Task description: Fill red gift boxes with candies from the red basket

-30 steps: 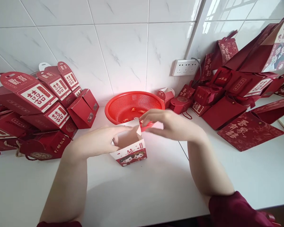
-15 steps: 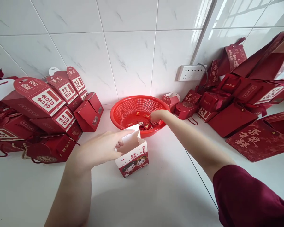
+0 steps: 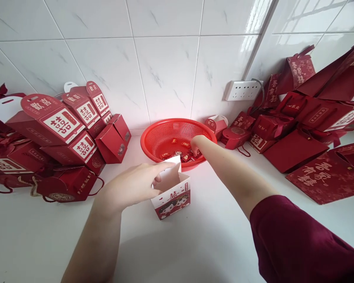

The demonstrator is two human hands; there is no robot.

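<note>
My left hand [image 3: 137, 182] holds the left side of an open-topped paper gift box [image 3: 174, 202], thumb and fingers closed on its upper edges. The box stands upright on the counter, white above and red below, with two cartoon figures on its front. Behind it sits a red plastic mesh basket [image 3: 146, 137] with several small wrapped candies [image 3: 186, 157] in the bottom. My right hand [image 3: 197, 144] is down inside the basket at its right side, fingers curled among the candies. Its fingertips are mostly hidden, so what they hold cannot be made out.
Red gift boxes [image 3: 61, 125] are stacked at the left. More red boxes and bags [image 3: 292, 149] crowd the right side. A white power strip [image 3: 244, 91] is on the tiled wall [image 3: 168, 70] behind the basket, and a dark seam runs across the white counter [image 3: 153, 251].
The whole view has shifted slightly, moving things rightward in the picture. My right hand stays in the basket, its wrist a little changed in angle. My left hand still holds the box.
</note>
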